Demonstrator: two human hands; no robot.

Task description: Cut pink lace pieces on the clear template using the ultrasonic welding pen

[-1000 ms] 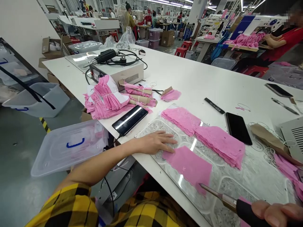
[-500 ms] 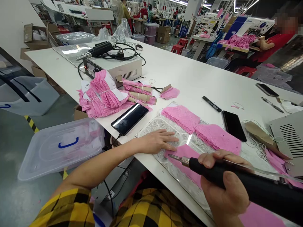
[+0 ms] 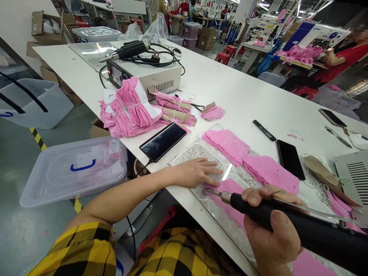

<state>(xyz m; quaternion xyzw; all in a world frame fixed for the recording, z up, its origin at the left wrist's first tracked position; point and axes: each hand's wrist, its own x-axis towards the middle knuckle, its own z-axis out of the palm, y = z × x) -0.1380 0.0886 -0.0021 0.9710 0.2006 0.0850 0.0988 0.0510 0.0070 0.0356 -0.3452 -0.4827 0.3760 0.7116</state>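
Observation:
My left hand (image 3: 198,172) lies flat, fingers spread, on a clear glass plate (image 3: 195,151), pressing the left edge of a pink lace piece (image 3: 227,188). My right hand (image 3: 270,230) is wrapped around a black-handled cutting tool (image 3: 290,224). The tool's metal tip (image 3: 214,191) touches the pink piece just below my left fingertips. Two stacks of pink lace pieces (image 3: 253,157) lie on the plate beyond.
A phone (image 3: 163,141) lies left of the plate, another phone (image 3: 289,159) to the right. Bundled pink pieces (image 3: 129,113) sit before a white control box (image 3: 149,74). A clear lidded bin (image 3: 74,168) stands on the floor at left. A person in red (image 3: 342,57) works at the far right.
My right hand brought the tool from the lower right up to the left edge of the pink piece; since half a second ago it has barely moved. The left hand has stayed flat.

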